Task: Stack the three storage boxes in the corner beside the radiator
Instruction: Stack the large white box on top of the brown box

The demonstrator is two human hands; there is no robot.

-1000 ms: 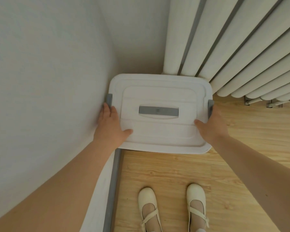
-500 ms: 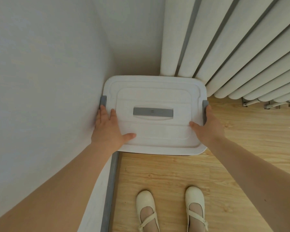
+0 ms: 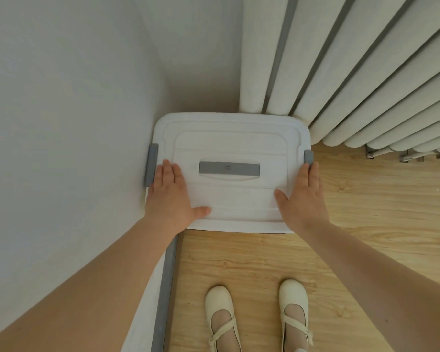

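Pale walls meet in a corner ahead of me, with the white radiator [image 3: 341, 72] hanging on the far wall to the right and a wood-grain floor [image 3: 252, 262] underneath. Looking straight down, I see the white lid of a storage box [image 3: 229, 138] pushed into that corner: its left edge sits against the left wall [image 3: 61, 123], its far edge tucked under the lowest radiator tubes. A grey handle [image 3: 229, 167] lies flat in the middle of the lid, and a grey clip [image 3: 151, 165] shows on each short side. Whether other boxes sit below it I cannot tell from this angle. My left hand [image 3: 172, 196] lies flat on the lid's near-left corner, fingers together and thumb spread out, pinching nothing. My right hand [image 3: 304, 196] presses the near-right edge the same way, fingertips just beside the right clip [image 3: 308, 156]. Cream shoes [image 3: 222, 316] stand on the floor near the box's front edge.
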